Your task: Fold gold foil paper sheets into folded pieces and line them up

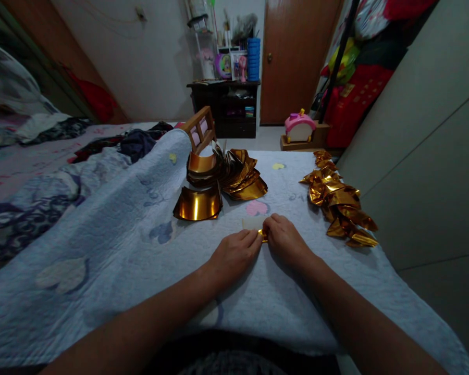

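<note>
From my remote seat, I saw that a bed covered with a pale blue quilt (113, 229) carried everything. Directly on the quilt lay a heap of curved gold foil sheets (222, 179), with one curved sheet standing a little in front of the heap. Well apart, near the right edge, a row of folded gold foil pieces (342, 200) stretched along the quilt. A small foil piece (254, 225) rested on the quilt under both hands. Crumpled dark clothes (135, 141) lay at the far left side.
</note>
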{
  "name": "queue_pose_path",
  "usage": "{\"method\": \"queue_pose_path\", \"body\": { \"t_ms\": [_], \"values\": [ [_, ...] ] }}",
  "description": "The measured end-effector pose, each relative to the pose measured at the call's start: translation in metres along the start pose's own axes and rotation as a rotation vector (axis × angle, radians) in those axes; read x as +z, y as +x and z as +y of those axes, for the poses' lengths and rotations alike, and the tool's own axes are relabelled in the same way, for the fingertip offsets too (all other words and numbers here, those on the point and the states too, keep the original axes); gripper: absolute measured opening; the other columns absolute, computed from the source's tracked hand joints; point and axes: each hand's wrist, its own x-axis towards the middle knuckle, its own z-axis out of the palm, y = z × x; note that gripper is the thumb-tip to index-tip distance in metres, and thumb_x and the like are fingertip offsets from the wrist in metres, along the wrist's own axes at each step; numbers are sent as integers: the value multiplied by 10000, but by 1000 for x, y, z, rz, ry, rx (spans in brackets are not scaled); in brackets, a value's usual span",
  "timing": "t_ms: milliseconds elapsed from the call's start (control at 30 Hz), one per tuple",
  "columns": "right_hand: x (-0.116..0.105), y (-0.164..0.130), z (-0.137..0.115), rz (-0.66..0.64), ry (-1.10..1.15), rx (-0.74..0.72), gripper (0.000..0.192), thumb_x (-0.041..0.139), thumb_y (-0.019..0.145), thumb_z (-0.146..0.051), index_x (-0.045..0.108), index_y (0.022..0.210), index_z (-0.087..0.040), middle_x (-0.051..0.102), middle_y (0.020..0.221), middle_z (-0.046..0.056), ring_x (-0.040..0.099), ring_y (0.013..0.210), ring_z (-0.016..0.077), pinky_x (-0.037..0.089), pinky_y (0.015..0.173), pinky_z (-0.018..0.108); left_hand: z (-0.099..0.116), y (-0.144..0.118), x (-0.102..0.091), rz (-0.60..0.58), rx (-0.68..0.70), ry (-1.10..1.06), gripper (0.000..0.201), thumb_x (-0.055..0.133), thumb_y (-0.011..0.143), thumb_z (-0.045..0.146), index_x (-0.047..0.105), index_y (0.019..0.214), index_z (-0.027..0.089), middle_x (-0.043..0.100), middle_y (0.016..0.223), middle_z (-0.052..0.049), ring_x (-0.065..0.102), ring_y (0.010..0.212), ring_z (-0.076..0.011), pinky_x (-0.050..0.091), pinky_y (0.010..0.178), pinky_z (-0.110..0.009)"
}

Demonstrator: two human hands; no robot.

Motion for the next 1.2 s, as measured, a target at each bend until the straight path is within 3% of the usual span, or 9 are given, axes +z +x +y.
{"method": "queue_pose_path", "body": {
  "t_ms": [167,333,467,800,1200],
  "values": [
    [-3,-3,-12,-3,-104,57,111,529,969,-234,620,953,-172,644,1014,106,544,930,240,355,792,334,5,-12,1,34,55,51,433,396,959,111,522,1372,97,593,1392,-198,564,1294,-294,455,1075,-437],
    [0,-5,-20,17,-199,72,156,525,980,-317,591,975,-176,635,1031,120,543,959,264,347,786,358,-2,-22,-1,-22,16,156,479,526,974,286,479,1435,163,568,1447,-155,511,1345,-333,466,1047,-478],
    [2,-5,-24,41,-234,94,209,517,984,-377,583,981,-179,629,1024,112,544,963,274,350,779,372,-10,-28,0,-51,52,224,502,489,1003,358,458,1446,124,525,1493,-154,471,1396,-302,414,1132,-450],
    [2,-7,-26,50,-265,102,316,553,951,-495,582,1002,-185,615,1030,109,537,989,302,353,800,404,-15,-35,6,33,107,250,483,557,972,313,493,1389,80,566,1439,-186,490,1382,-321,435,1135,-463],
    [-10,-10,-9,-16,-209,104,309,591,926,-490,596,1034,-201,603,1062,113,533,993,300,336,776,381,-13,-32,0,-7,106,204,446,591,942,266,498,1343,93,551,1433,-216,535,1334,-331,478,1091,-478]
  ]
}}
